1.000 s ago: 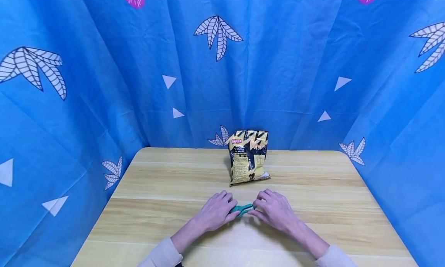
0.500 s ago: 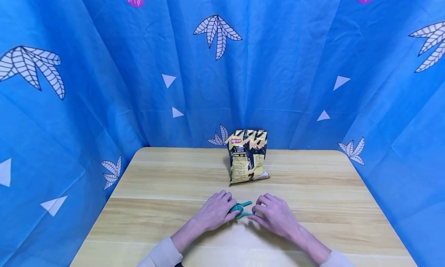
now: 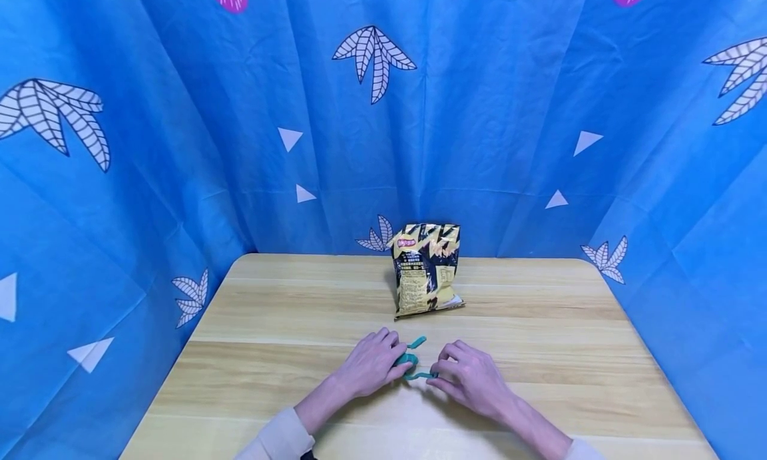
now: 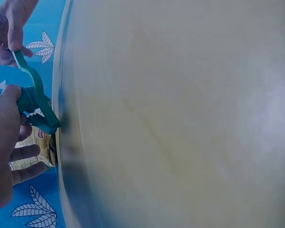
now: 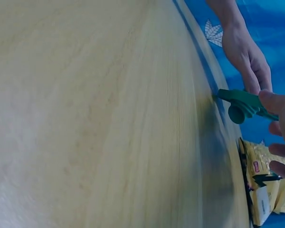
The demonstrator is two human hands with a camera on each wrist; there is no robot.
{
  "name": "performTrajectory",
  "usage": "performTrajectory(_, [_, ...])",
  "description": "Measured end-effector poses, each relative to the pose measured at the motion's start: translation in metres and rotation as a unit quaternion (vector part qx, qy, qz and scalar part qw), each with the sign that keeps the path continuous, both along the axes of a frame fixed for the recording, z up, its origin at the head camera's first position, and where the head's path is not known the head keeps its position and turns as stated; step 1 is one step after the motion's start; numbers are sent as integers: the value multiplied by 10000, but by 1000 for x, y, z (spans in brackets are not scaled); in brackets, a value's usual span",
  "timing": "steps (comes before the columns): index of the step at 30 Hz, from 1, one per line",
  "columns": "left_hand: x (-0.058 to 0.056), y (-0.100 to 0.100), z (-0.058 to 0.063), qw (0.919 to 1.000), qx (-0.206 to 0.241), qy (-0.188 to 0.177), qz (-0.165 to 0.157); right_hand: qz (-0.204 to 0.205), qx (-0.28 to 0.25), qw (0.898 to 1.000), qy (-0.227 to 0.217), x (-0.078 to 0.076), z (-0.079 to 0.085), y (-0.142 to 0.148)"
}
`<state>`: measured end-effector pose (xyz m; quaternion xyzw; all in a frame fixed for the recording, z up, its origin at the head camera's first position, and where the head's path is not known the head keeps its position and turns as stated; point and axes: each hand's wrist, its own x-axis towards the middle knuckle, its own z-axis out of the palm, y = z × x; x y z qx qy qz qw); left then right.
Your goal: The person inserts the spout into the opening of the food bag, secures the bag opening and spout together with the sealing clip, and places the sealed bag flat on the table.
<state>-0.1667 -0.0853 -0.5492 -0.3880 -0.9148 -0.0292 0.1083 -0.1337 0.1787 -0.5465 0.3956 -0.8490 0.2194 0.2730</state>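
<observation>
A green plastic clip (image 3: pixel 409 359) lies between the two hands near the middle of the table. Its rounded body is pinched by the left hand (image 3: pixel 373 361), and its two long arms stand spread apart. The right hand (image 3: pixel 476 379) pinches the tip of the nearer arm with thumb and fingers; the farther arm points free. From the left wrist, the clip (image 4: pixel 40 97) shows one wavy arm reaching up to the other hand (image 4: pixel 9 28). In the right wrist view the clip (image 5: pixel 247 100) is seen end-on, its far part hidden behind fingers (image 5: pixel 279 151).
A black and gold snack bag (image 3: pixel 413 290) stands upright behind the hands, near the back of the wooden table (image 3: pixel 287 300). Blue curtains (image 3: pixel 479 114) with leaf prints hang close around the back and both sides.
The clip's arms have spread from nearly together to wide apart. The right hand has shifted slightly toward the near side with the nearer arm's tip. The left hand has stayed put.
</observation>
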Motion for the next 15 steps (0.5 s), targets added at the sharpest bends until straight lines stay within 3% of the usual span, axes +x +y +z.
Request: performTrajectory(15, [2, -4, 7, 9998, 173, -39, 25, 2, -212, 9995, -235, 7, -3, 2])
